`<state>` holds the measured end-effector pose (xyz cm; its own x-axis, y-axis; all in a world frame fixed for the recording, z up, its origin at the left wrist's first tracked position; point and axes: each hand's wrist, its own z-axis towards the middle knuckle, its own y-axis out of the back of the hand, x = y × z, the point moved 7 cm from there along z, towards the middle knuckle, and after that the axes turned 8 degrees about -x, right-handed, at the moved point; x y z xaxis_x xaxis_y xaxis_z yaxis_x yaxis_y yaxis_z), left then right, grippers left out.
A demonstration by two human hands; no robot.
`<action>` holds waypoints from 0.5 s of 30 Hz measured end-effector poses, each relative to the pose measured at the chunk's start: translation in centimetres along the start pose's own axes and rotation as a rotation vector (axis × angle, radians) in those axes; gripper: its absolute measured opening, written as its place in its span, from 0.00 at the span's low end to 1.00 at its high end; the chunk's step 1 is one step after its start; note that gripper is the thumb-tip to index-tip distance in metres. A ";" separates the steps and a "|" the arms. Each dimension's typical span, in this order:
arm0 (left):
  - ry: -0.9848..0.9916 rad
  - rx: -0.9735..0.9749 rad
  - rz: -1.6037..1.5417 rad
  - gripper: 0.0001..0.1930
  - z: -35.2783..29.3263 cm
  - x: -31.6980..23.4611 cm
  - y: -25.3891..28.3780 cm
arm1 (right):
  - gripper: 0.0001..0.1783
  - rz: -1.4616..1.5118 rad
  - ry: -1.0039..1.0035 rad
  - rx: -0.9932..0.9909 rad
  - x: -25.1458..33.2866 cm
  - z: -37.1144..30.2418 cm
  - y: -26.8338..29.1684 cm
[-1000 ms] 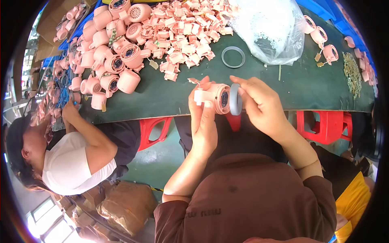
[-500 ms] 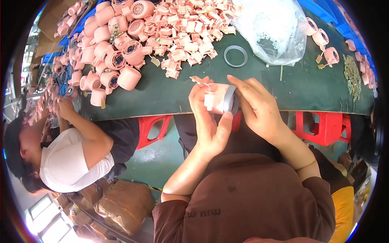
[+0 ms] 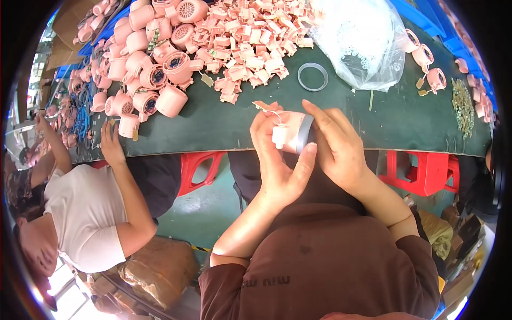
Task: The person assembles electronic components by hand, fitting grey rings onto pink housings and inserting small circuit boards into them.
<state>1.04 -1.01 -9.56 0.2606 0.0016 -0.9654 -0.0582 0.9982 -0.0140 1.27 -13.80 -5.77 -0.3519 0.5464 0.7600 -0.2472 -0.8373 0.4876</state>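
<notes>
Pink housing [image 3: 289, 121] with grey ring [image 3: 304, 133] on one end, above the green table's near edge [image 3: 213, 151], left hand [image 3: 278, 169] wrapping fingers around it, right hand [image 3: 341, 149] extending fingers loosely together beside the ring.

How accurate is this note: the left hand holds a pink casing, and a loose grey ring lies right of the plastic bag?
One slip: the loose grey ring lies left of the plastic bag, as the head view shows. The left hand does hold a pink casing.
</notes>
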 end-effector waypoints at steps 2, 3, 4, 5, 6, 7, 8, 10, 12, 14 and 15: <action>-0.009 0.003 0.015 0.32 0.1 -0.1 0.0 | 0.30 0.001 0.011 -0.011 0.0 0.0 0.0; -0.019 0.005 0.027 0.32 0.1 -0.1 0.0 | 0.30 -0.002 0.020 -0.021 -0.1 0.0 0.0; -0.029 0.008 0.040 0.32 0.2 0.0 -0.1 | 0.30 -0.006 0.029 -0.031 -0.1 -0.1 0.0; -0.032 0.009 0.039 0.32 0.2 0.0 -0.1 | 0.30 -0.007 0.031 -0.034 -0.2 -0.1 0.0; -0.060 0.010 0.054 0.32 0.2 -0.2 -0.1 | 0.30 0.018 0.017 -0.025 -0.3 -0.1 0.0; -0.088 0.010 0.069 0.32 0.1 -0.4 -0.1 | 0.30 0.044 0.003 -0.016 -0.4 0.0 -0.1; -0.091 0.011 0.069 0.32 0.1 -0.5 -0.1 | 0.30 0.043 0.005 -0.018 -0.3 0.0 0.0; -0.076 -0.010 0.065 0.32 0.1 -0.5 -0.1 | 0.28 0.017 0.011 0.003 -0.2 0.0 -0.1; -0.096 -0.008 0.080 0.32 0.1 -0.5 -0.1 | 0.28 0.020 0.022 -0.014 -0.1 0.0 0.0; -0.115 -0.005 0.095 0.32 0.3 -0.4 0.0 | 0.28 0.023 0.032 -0.030 -0.1 0.0 0.0; -0.129 0.007 0.119 0.33 0.4 -0.4 -0.1 | 0.28 0.028 0.033 -0.037 -0.1 0.0 0.0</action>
<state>1.29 -1.08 -9.08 0.3735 0.1273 -0.9189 -0.0899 0.9908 0.1008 1.33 -13.85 -5.89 -0.3888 0.5234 0.7582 -0.2693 -0.8516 0.4497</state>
